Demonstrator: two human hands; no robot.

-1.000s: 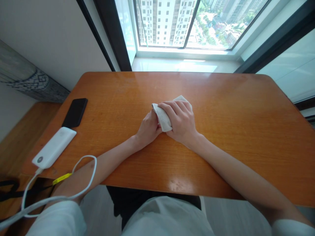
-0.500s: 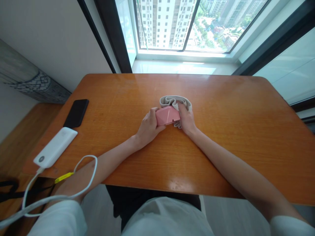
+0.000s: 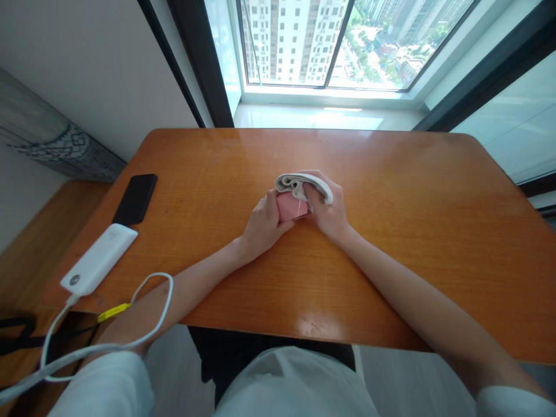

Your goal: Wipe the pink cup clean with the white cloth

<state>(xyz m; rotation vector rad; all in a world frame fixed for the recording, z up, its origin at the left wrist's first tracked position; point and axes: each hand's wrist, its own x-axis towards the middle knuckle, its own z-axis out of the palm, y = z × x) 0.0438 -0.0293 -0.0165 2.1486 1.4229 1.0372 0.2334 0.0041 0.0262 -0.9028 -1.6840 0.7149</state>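
My left hand [image 3: 262,223] is closed round the left end of a small pink object [image 3: 290,206] that rests on the wooden table [image 3: 391,243] at its middle. My right hand [image 3: 329,213] grips a folded white cloth [image 3: 304,183] and presses it on the top and right side of the pink object. The cloth covers part of that object. Both forearms lie on the table.
A black phone [image 3: 134,198] lies at the table's left edge. A white power bank [image 3: 99,259] sits nearer me, with a white cable [image 3: 147,336] looping off the front edge. A window [image 3: 330,40] is beyond the table, a wall on the left.
A second ago the cloth under my right hand covered the pink object. The cloth then lifted off behind it, baring it. Now the cloth is back on its top.
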